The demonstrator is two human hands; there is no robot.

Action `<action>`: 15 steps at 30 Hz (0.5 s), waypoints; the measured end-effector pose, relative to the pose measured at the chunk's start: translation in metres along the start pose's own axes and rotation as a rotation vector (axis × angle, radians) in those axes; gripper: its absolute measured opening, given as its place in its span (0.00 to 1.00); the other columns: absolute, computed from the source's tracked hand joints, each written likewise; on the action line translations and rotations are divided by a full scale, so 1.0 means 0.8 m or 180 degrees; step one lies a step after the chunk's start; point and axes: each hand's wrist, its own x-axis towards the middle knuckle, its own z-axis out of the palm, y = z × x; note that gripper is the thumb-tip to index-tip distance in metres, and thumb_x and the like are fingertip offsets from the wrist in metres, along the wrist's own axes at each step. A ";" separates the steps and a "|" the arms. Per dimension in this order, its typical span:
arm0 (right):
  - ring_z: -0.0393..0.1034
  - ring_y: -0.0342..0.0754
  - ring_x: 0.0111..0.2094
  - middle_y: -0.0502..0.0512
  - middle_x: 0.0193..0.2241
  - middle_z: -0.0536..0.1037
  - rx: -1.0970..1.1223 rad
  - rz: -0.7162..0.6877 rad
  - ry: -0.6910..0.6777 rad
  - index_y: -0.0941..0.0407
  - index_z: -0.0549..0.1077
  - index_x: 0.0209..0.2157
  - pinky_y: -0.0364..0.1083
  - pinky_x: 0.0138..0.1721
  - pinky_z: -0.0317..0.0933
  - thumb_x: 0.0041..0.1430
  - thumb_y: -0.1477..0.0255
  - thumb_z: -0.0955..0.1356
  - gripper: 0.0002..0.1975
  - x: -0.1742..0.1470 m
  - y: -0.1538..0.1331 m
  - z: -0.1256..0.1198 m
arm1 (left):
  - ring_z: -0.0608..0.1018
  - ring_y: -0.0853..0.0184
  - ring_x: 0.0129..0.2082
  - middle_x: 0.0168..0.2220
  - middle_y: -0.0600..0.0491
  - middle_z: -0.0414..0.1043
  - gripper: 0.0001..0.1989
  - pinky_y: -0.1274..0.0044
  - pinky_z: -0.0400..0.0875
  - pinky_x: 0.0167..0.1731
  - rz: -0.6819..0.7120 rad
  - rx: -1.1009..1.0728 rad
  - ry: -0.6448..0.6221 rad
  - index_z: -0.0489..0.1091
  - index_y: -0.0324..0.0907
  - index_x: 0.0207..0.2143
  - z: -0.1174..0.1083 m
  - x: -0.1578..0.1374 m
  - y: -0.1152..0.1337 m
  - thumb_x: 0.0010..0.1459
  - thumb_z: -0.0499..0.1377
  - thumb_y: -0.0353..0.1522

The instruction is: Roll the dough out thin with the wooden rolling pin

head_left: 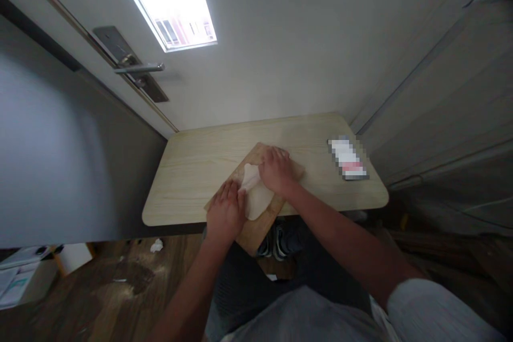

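Note:
A thin pale sheet of dough (257, 202) lies flat on a wooden board (253, 236), which sits aslant on the table. Across the dough runs a pale rod, seemingly a thin rolling pin (251, 180), its ends covered by my hands. My left hand (226, 208) is closed over the near-left end, fingers bent down toward the board. Over the far-right end, my right hand (276, 169) is closed too, its knuckles up. Part of the dough is hidden beneath the right hand.
The small light-wood table (192, 171) stands against a door with a metal handle (140, 68). A phone (347, 158) lies on its right side. Crumpled white paper (156, 246) is on the floor. Shoes (280, 240) show under the table.

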 end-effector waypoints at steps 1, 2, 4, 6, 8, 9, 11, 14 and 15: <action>0.58 0.61 0.62 0.70 0.60 0.69 -0.0028 -0.0028 -0.0051 0.65 0.66 0.59 0.63 0.62 0.47 0.65 0.71 0.60 0.24 0.005 -0.003 0.002 | 0.67 0.57 0.64 0.62 0.43 0.68 0.25 0.60 0.63 0.62 -0.0044 0.0011 -0.0029 0.67 0.37 0.60 0.001 -0.003 0.004 0.71 0.41 0.39; 0.55 0.62 0.64 0.69 0.63 0.65 -0.0047 -0.0067 -0.0103 0.64 0.62 0.62 0.64 0.63 0.45 0.65 0.70 0.60 0.26 0.009 -0.005 0.004 | 0.65 0.56 0.65 0.63 0.44 0.67 0.25 0.57 0.61 0.63 -0.0107 0.0038 -0.0050 0.67 0.39 0.60 0.002 -0.005 0.008 0.72 0.41 0.40; 0.50 0.62 0.67 0.64 0.67 0.60 -0.0072 -0.0136 -0.0182 0.61 0.59 0.66 0.67 0.65 0.40 0.67 0.66 0.59 0.28 0.013 -0.009 0.007 | 0.62 0.53 0.67 0.65 0.47 0.63 0.26 0.52 0.58 0.63 -0.0246 0.0109 -0.0069 0.65 0.43 0.62 0.001 -0.004 0.014 0.72 0.40 0.41; 0.47 0.61 0.68 0.60 0.68 0.58 -0.0087 -0.0173 -0.0194 0.56 0.59 0.67 0.69 0.65 0.36 0.69 0.63 0.57 0.27 0.017 -0.013 0.009 | 0.60 0.52 0.68 0.67 0.49 0.60 0.26 0.49 0.56 0.63 -0.0345 0.0170 -0.0060 0.62 0.46 0.64 0.001 0.004 0.014 0.72 0.39 0.42; 0.46 0.61 0.69 0.58 0.68 0.58 -0.0103 -0.0195 -0.0190 0.53 0.59 0.66 0.70 0.66 0.34 0.70 0.61 0.55 0.27 0.023 -0.017 0.010 | 0.59 0.51 0.68 0.68 0.49 0.57 0.27 0.48 0.54 0.63 -0.0397 0.0214 -0.0047 0.59 0.47 0.66 0.002 0.013 0.010 0.71 0.38 0.43; 0.46 0.61 0.69 0.58 0.68 0.58 -0.0115 -0.0206 -0.0187 0.52 0.60 0.66 0.70 0.65 0.34 0.71 0.60 0.55 0.27 0.027 -0.020 0.011 | 0.58 0.51 0.69 0.69 0.49 0.56 0.27 0.48 0.53 0.63 -0.0415 0.0226 -0.0055 0.58 0.47 0.67 0.003 0.018 0.008 0.71 0.37 0.43; 0.47 0.62 0.68 0.58 0.68 0.59 -0.0142 -0.0228 -0.0178 0.51 0.60 0.66 0.71 0.65 0.34 0.70 0.58 0.55 0.27 0.038 -0.026 0.013 | 0.57 0.51 0.69 0.69 0.49 0.55 0.28 0.47 0.53 0.63 -0.0474 0.0233 -0.0099 0.58 0.47 0.67 0.003 0.025 0.002 0.71 0.37 0.44; 0.49 0.63 0.68 0.59 0.67 0.60 -0.0152 -0.0278 -0.0214 0.51 0.61 0.66 0.71 0.64 0.37 0.70 0.56 0.56 0.28 0.052 -0.035 0.016 | 0.57 0.51 0.69 0.69 0.48 0.55 0.29 0.46 0.53 0.63 -0.0554 0.0215 -0.0193 0.58 0.46 0.67 0.002 0.032 -0.006 0.71 0.36 0.43; 0.50 0.63 0.67 0.59 0.67 0.60 -0.0147 -0.0293 -0.0241 0.51 0.61 0.66 0.70 0.65 0.37 0.70 0.56 0.56 0.28 0.055 -0.037 0.016 | 0.57 0.51 0.69 0.69 0.48 0.55 0.29 0.46 0.53 0.62 -0.0563 0.0208 -0.0214 0.58 0.45 0.67 0.001 0.033 -0.007 0.71 0.35 0.43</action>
